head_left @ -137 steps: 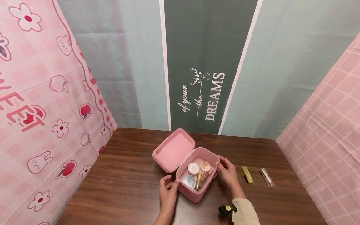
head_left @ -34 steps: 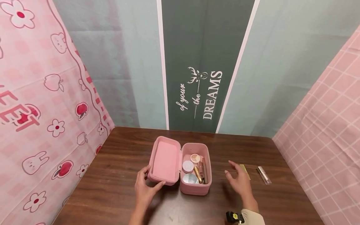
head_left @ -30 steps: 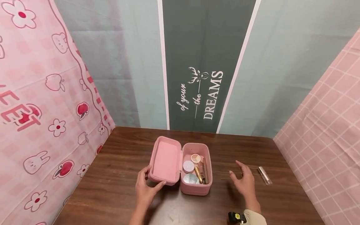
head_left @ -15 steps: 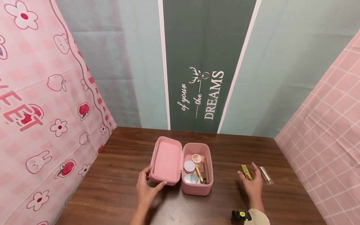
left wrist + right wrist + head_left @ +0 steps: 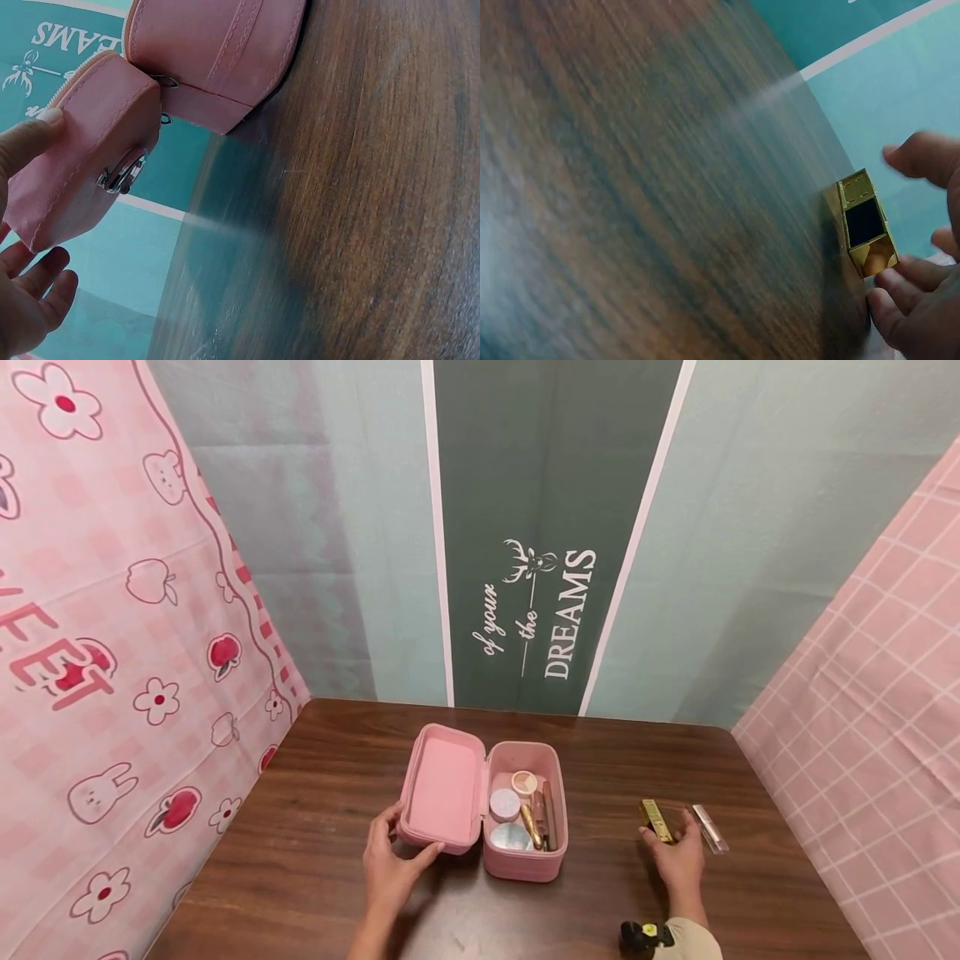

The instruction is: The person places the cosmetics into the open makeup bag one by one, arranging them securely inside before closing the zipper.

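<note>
Where “of your the DREAMS” is printed on the green-banded backdrop [image 5: 540, 468] and “EET” on the pink cloth [image 5: 45, 560], a brown table [image 5: 337, 793] is set below. On it one pink case [image 5: 522, 865] is rested, its lid [image 5: 447, 789] pinched at the near end by the left hand [image 5: 390, 867]. At its right, one gold box [image 5: 657, 821] with a black panel is flanked by the spread right hand [image 5: 681, 862], contact unclear. Beside it one clear packet [image 5: 710, 829] is laid. Inside the case are counted one silver disc [image 5: 512, 837], one jar [image 5: 504, 805], one compact [image 5: 524, 783], one gold tube [image 5: 530, 823] and two brownish tubes [image 5: 550, 818].
</note>
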Action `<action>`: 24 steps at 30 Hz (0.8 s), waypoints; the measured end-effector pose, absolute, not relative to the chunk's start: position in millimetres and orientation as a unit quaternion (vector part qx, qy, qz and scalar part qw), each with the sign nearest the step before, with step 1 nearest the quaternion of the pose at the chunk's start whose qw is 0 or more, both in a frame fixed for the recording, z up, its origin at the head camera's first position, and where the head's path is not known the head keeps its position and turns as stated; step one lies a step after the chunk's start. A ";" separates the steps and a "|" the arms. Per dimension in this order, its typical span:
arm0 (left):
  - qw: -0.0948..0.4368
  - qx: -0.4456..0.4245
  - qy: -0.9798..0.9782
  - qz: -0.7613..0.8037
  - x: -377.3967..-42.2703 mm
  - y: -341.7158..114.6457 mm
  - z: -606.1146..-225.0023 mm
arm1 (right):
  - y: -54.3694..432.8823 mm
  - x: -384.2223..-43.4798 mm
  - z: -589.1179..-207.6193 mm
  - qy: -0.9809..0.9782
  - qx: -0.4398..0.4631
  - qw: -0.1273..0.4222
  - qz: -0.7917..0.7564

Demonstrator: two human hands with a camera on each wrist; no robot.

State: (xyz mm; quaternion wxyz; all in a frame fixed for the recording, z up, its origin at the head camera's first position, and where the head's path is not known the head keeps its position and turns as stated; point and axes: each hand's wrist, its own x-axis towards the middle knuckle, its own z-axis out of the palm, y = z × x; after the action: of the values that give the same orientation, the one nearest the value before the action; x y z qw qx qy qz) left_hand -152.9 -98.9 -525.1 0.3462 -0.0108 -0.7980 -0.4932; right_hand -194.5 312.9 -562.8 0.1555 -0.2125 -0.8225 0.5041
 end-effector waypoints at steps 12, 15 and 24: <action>0.352 -0.011 -0.796 -0.492 -152.7 -97.3 -527.4 | 317.0 -200.6 -566.8 -0.906 -0.190 0.156 0.345; 0.351 -0.010 -0.795 -0.494 -152.7 -97.4 -527.8 | 317.0 -202.0 -566.7 -0.911 -0.189 0.157 0.332; 0.343 -0.006 -0.797 -0.497 -152.6 -97.7 -527.3 | 317.7 -203.7 -564.6 -0.913 -0.197 0.145 0.327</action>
State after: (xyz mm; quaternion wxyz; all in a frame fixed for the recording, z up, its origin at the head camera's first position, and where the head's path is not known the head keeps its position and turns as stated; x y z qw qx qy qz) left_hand -152.6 -97.7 -527.3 0.3432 -0.0060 -0.7968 -0.4973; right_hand -203.7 317.7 -564.6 0.1446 -0.1972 -0.9128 0.3272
